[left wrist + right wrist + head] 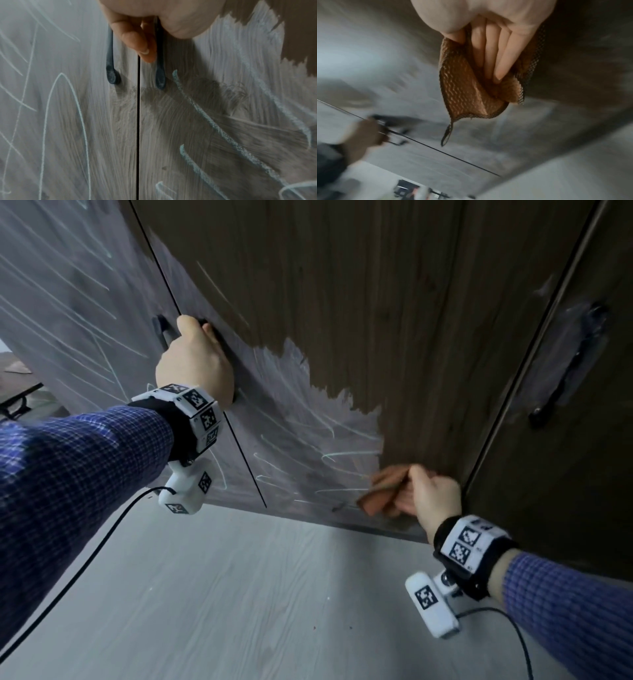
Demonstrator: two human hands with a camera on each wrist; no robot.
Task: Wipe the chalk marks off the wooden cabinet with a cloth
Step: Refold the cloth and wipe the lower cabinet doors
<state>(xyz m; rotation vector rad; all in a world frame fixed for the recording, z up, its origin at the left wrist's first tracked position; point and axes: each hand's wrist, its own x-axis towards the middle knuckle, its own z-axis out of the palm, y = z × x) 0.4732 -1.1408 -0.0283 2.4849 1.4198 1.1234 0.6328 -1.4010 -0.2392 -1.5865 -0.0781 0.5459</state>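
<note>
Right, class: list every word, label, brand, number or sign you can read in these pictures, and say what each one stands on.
No readable words, brands or numbers in any view.
Wrist bands: black-and-white square code patterns, no letters or digits.
Wrist cameras: the same kind of code squares, no text.
Cabinet door: chalk marks are scribbled lines and smears, not writing.
Cloth: no label visible.

The cabinet (pixel 376 302) is dark brown wood with a vertical grain, hazed pale grey with pale green-white chalk marks (pixel 308 440) left of and below its wiped patch. The cloth (pixel 467 88) against the cabinet is orange-brown with a wavy weave, a dark checked edge and a dark loop. Black handles (pixel 109 67) flank the cabinet's door seam; the sleeves (pixel 68 474) are blue check, the floor (pixel 239 594) below pale grey woodgrain.
</note>
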